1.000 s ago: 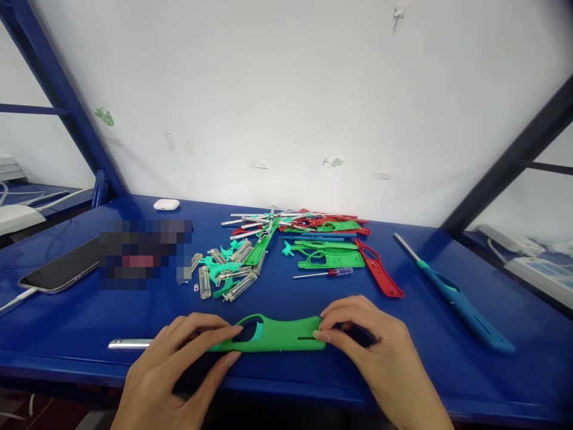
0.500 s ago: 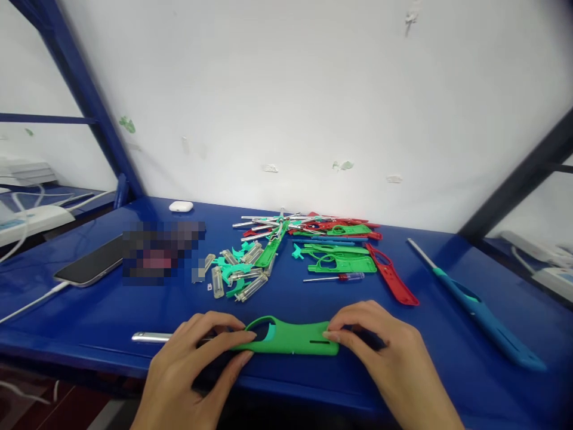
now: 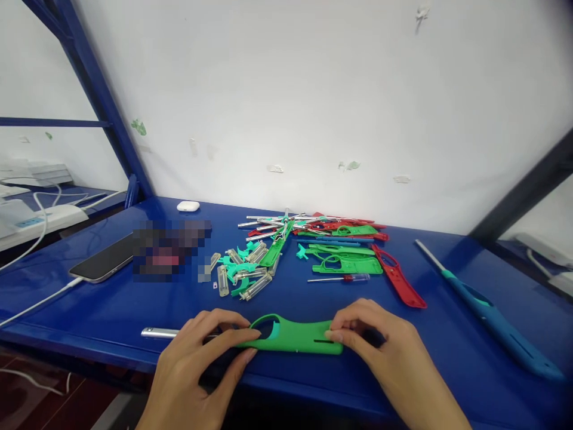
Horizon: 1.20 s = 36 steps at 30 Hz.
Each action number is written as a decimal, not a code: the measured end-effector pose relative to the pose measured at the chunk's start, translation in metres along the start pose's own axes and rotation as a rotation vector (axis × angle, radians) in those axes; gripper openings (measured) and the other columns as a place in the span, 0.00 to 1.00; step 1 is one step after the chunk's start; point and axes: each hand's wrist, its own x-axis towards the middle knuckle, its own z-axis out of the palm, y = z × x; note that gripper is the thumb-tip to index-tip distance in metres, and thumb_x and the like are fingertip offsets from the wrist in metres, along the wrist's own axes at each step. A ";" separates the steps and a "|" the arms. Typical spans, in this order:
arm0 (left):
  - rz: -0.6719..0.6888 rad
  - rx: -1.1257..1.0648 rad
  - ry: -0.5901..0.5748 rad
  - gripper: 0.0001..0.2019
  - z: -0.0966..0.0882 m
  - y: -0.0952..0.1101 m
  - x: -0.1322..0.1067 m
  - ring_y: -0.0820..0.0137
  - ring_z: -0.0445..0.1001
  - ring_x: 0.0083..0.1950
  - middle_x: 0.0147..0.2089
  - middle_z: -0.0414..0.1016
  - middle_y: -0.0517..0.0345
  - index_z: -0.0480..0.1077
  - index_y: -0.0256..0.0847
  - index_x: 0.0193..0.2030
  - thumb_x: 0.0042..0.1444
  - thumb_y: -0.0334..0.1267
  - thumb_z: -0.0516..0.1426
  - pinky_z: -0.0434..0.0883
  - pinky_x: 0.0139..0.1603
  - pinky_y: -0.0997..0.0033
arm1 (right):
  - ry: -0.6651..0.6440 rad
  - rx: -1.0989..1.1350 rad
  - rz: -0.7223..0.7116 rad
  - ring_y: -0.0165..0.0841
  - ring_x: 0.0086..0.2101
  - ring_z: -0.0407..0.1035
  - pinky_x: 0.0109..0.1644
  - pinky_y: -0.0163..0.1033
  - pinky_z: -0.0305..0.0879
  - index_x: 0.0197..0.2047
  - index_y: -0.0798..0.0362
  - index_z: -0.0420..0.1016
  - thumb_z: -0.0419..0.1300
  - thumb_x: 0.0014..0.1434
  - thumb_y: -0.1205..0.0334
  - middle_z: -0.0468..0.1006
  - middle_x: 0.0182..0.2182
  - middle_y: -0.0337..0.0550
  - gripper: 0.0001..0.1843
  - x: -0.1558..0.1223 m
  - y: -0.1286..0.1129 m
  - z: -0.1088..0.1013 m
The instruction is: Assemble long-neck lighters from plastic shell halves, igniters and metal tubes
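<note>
A green long-nosed gas lighter (image 3: 298,336) lies along the front of the blue desk, its metal tube (image 3: 159,332) pointing left. The fingers of my left hand (image 3: 201,358) close on the lighter near its trigger loop and hide where the tube joins the body. At the butt end, by the dark slot, my right hand (image 3: 380,337) pinches the green body between thumb and fingers. A teal trigger shows inside the loop. Beyond my hands lie clear fuel tanks (image 3: 257,286) with teal triggers, and green shell halves (image 3: 349,264).
A screwdriver (image 3: 356,278) and a red shell half (image 3: 398,278) lie past my right hand. On the right rests a blue lighter (image 3: 487,313). A phone (image 3: 105,257) with a white cable and a white earbud case (image 3: 188,206) are at left. Metal tubes (image 3: 264,224) are piled near the wall.
The whole view has shifted slightly, so the desk and its contents appear a little farther right. Both hands keep the same hold on the green lighter.
</note>
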 end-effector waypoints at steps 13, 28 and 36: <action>0.041 -0.017 0.037 0.06 -0.001 -0.001 0.004 0.64 0.81 0.47 0.47 0.80 0.59 0.80 0.54 0.49 0.68 0.42 0.62 0.79 0.48 0.66 | 0.021 0.038 0.088 0.34 0.32 0.76 0.37 0.33 0.71 0.30 0.44 0.83 0.67 0.62 0.51 0.84 0.31 0.35 0.11 -0.003 0.002 -0.004; 0.045 0.009 -0.017 0.08 -0.002 -0.005 0.003 0.64 0.81 0.47 0.48 0.80 0.59 0.79 0.54 0.52 0.68 0.42 0.62 0.79 0.48 0.66 | 0.064 -0.080 -0.112 0.34 0.35 0.79 0.42 0.33 0.74 0.34 0.44 0.83 0.65 0.68 0.57 0.83 0.36 0.37 0.10 -0.012 0.009 0.001; 0.054 0.016 -0.018 0.08 -0.002 -0.007 0.001 0.63 0.81 0.48 0.49 0.80 0.59 0.78 0.54 0.52 0.68 0.42 0.62 0.79 0.50 0.64 | 0.147 -0.214 -0.254 0.32 0.38 0.80 0.47 0.34 0.73 0.39 0.40 0.83 0.62 0.71 0.64 0.84 0.40 0.33 0.11 -0.018 0.014 0.004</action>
